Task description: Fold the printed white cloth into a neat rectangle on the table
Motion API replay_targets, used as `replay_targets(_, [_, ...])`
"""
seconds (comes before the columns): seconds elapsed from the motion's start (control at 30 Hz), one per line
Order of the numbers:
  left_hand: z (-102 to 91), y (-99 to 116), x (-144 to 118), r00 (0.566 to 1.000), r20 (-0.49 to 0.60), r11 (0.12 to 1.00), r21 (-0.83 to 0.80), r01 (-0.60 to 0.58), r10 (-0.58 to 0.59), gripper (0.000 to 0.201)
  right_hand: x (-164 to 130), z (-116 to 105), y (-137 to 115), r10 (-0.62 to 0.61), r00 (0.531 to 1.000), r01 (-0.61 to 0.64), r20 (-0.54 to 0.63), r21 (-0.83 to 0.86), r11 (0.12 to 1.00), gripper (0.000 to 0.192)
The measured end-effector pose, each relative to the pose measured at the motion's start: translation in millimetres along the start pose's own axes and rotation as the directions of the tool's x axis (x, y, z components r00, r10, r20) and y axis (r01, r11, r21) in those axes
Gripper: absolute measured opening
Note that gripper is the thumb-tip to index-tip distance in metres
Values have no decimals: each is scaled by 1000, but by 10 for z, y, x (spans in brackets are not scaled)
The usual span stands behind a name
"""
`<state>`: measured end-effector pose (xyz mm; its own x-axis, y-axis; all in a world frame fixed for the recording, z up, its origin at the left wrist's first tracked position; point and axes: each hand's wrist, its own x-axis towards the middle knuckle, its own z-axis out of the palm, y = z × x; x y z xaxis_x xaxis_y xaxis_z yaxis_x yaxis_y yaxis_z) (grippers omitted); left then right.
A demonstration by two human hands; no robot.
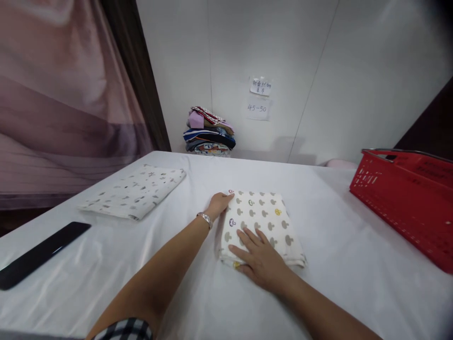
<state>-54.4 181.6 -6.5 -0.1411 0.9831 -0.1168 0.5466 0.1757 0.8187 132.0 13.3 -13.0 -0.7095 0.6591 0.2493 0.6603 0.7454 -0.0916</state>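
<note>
At frame centre lies our folded mushroom-print cloth [260, 222], long axis running away from us. Our right hand [260, 262] presses flat, fingers spread, on its near edge; our left hand [218, 204] seemingly pinches its far-left corner.

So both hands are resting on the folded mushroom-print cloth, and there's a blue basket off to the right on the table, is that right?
Not quite: the basket is red, not blue. The head view shows it at the right of the white table. The rest holds: the left hand touches the far left edge of the folded mushroom-print cloth and the right hand lies flat on its near edge.
</note>
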Motion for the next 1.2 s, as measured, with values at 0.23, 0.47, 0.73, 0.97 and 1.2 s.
replay_targets(0.23, [122,63,-80,988,-84,956,276,-101,129,25,5,-48,-5,26,998,-27,56,27,999,48])
replay_targets(0.47, [24,206,-473,887,-96,830,409,-378,451,34,1,-53,-16,27,999,-28,37,15,999,49])
replay_targets(0.73, [217,20,-1032,716,278,570,453,-686,641,42,2,-97,-111,45,999,-45,4,4,999,51])
replay_targets(0.97, [232,-45,-1029,690,311,465,554,-691,654,45,-283,-158,-288,70,994,-80,86,118,990,62])
replay_targets(1.2, [235,67,-1226,674,345,385,616,-688,653,46,-826,-489,244,516,802,-317,-302,516,796,28])
